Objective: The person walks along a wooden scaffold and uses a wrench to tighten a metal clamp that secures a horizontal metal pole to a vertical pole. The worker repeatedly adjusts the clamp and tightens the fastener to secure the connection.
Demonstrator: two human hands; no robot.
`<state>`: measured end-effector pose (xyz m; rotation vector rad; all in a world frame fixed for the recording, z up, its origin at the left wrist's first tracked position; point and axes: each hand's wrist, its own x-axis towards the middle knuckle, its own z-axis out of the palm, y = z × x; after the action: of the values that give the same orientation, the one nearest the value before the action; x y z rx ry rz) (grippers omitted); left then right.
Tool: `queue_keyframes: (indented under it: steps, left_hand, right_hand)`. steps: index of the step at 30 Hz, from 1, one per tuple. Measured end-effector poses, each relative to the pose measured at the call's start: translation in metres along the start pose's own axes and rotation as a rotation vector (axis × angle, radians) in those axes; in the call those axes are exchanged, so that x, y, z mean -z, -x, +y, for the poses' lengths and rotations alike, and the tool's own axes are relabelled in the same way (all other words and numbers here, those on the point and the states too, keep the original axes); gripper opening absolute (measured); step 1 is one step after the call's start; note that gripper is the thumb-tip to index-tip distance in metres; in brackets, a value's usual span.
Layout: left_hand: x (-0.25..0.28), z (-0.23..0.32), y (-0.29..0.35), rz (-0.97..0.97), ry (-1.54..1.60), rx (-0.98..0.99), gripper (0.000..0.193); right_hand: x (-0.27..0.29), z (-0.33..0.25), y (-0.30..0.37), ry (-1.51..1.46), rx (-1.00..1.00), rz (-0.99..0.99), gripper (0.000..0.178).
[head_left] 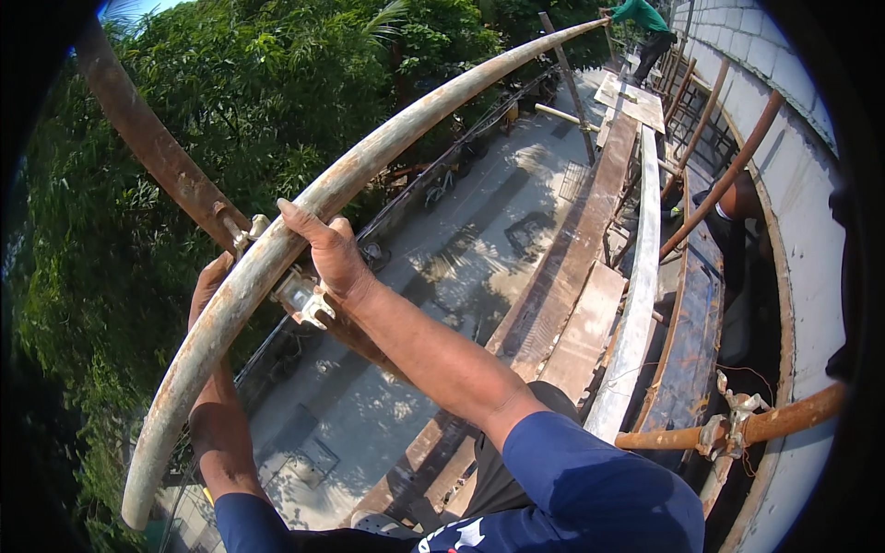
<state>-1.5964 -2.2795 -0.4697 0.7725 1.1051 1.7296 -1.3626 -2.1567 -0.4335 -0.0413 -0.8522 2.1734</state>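
A long, pale scaffold pipe [378, 147] with rust stains runs slantwise from the lower left to the far top, bowed by the lens. My right hand [334, 253] is closed on it from the right, thumb along its upper side. Lower down, my left hand [210, 275] grips the same pipe from the left; the pipe hides most of its fingers. Just below my right hand, a metal scaffold coupler [306, 297] sits at a rusty upright pole [152, 138] that passes behind the pipe. A co-worker [636, 20] in a green top has a hand at the pipe's far end.
Brown planks [562, 276] form a narrow walkway high above a paved street [433, 286]. On the right stand a grey block wall [737, 37], slanting rusty poles [728, 175] and a horizontal pole [784, 419] with a coupler. Another person's leg [737, 198] shows there. Trees [230, 101] fill the left.
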Motion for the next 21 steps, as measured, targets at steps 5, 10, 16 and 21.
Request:
queue_keyframes:
  steps: [5,10,16,21]
  left_hand:
    - [0.018,-0.014,-0.008,-0.045,-0.048,-0.085,0.037]
    - [0.022,-0.046,-0.031,0.141,0.232,-0.193,0.044]
    - [0.015,-0.011,-0.005,-0.127,0.143,-0.059,0.05]
    - [-0.007,0.007,0.006,-0.024,-0.04,-0.028,0.038]
  right_hand:
    - [-0.001,0.0,0.0,-0.008,0.023,0.0,0.033]
    - [-0.003,0.0,-0.001,-0.007,0.049,0.014,0.031]
    - [-0.003,-0.003,0.003,-0.036,-0.01,0.005,0.03]
    - [-0.005,-0.002,0.002,-0.026,-0.003,0.02,0.031]
